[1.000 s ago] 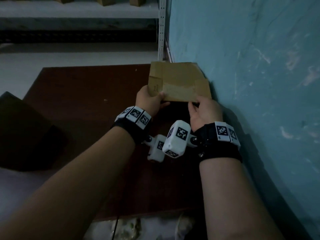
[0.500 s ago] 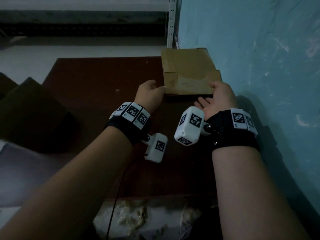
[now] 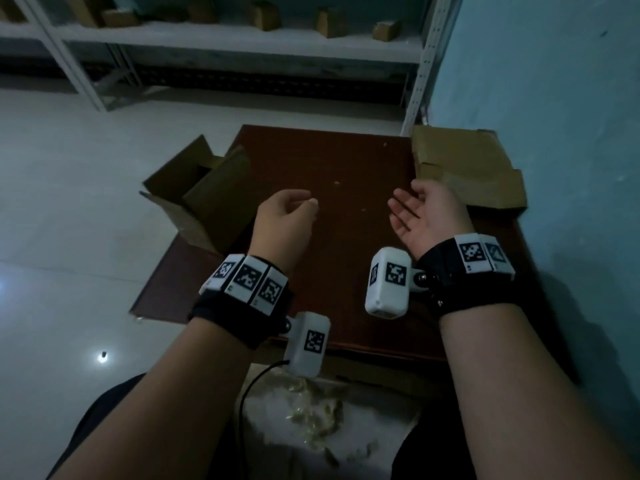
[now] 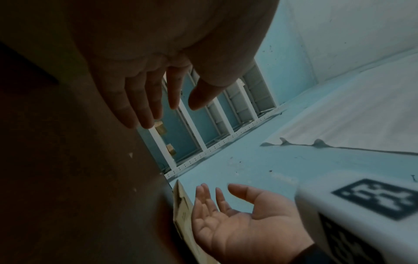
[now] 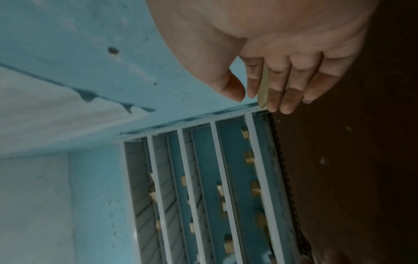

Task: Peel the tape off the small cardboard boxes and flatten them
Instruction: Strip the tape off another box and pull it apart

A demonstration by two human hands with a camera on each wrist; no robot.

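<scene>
A stack of flattened cardboard boxes [image 3: 464, 168] lies on the far right corner of the dark brown table [image 3: 329, 161], against the blue wall. My right hand [image 3: 420, 211] hovers just left of the stack, palm up, fingers relaxed and holding nothing; the left wrist view shows it [image 4: 228, 214] the same way beside the cardboard edge [image 4: 181, 201]. My left hand [image 3: 287, 216] hangs over the table's middle with loosely bent fingers [image 4: 144, 100], empty. Several small cardboard boxes [image 3: 332, 20] stand on the shelf at the back.
An open cardboard carton [image 3: 197, 192] stands on the floor at the table's left edge. A white metal shelf rack [image 3: 242, 39] runs along the back. The blue wall [image 3: 554, 133] borders the table on the right. Crumpled tape scraps [image 3: 315, 417] lie in a pile below the table's front edge.
Both hands let go of the flattened box, which now lies on the stack by the wall, and drew back toward me. My view lifted, showing the shelf and floor carton.
</scene>
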